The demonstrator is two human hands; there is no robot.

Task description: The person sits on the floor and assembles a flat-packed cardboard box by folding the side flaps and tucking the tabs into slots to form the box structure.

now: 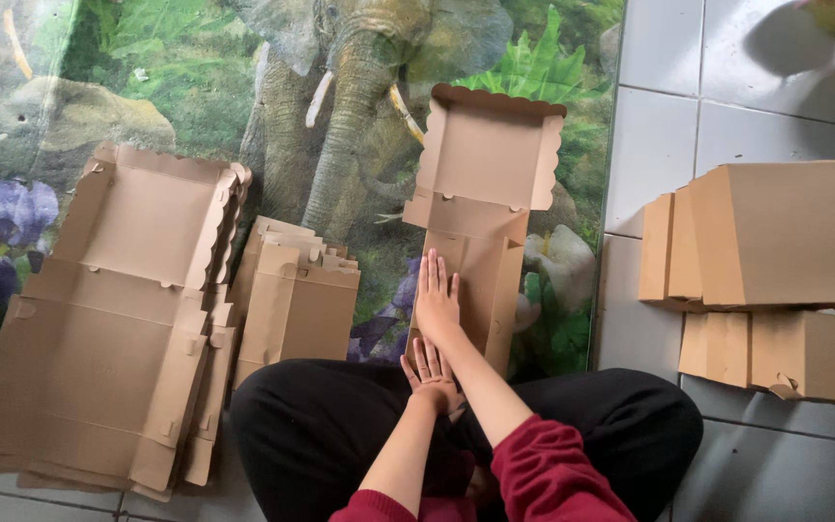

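Head view looks down on a person sitting cross-legged on the floor, with a half-folded cardboard box (480,227) lying on a mat (195,87) printed with an elephant and leaves.

Judging from the way the box lies, the main risk is that its raised side walls spring back flat, because only one palm is pressing the base and nothing locks the walls. A second risk is a crooked crease or a torn tab if the pressing hand slides sideways on the smooth card. The scalloped lid, which stands open at the far end, could also flop down over the fingers.

The right hand (437,300) lies flat and fully spread, palm down on the box floor near its close end, gripping nothing. The left hand (430,372) rests just behind it, near the person's knees, fingers loosely spread and flat; it touches the near edge of the box or the lap, I cannot tell which, and holds nothing.

The box is plain brown card, long and narrow, with its right wall folded up, its lid open and wavy-edged, and a crease across the middle. It sits straight ahead of the person, between a stack of flat blanks (108,319) with a smaller pile (297,300) on the left and several finished boxes (775,242) on the tiled floor (659,145) at the right.
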